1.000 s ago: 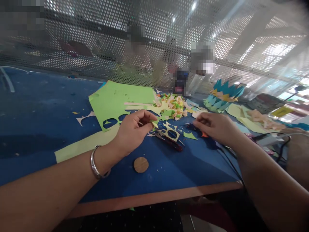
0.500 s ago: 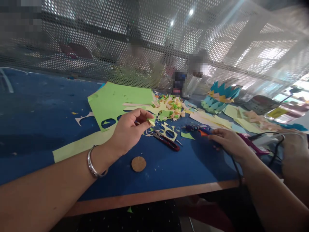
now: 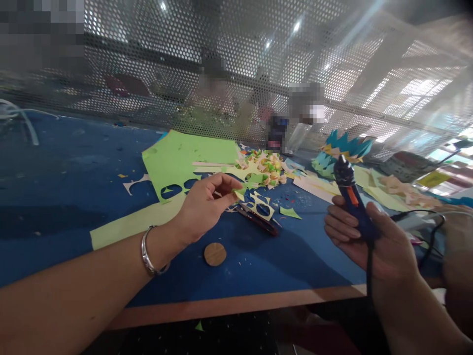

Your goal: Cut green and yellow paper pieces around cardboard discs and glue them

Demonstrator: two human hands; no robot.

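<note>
Between the thumb and fingers of my left hand (image 3: pixel 207 204) is pinched a small folded piece of green paper (image 3: pixel 240 194). My right hand (image 3: pixel 384 241) grips a dark blue hot glue gun (image 3: pixel 355 207) with an orange trigger, raised off the table with its nozzle pointing up. A black cord hangs from its handle. Just below my left hand a round wooden disc (image 3: pixel 215 254) lies on the blue table (image 3: pixel 281 266). Thread snips (image 3: pixel 258 220) with dark red handles lie between my hands, beside a pale paper offcut with round holes (image 3: pixel 261 206).
A large green paper sheet (image 3: pixel 192 148) lies behind my left hand, near a heap of small folded paper pieces (image 3: pixel 271 167). A blue paper crown-like piece (image 3: pixel 343 145) stands at the back right. A perforated metal screen (image 3: pixel 240 64) rises along the far edge. Another person's arm (image 3: pixel 461 251) is at the right.
My right hand has lifted the glue gun off the table and turned its nozzle upward. My left hand still pinches the green paper. The view has shifted slightly.
</note>
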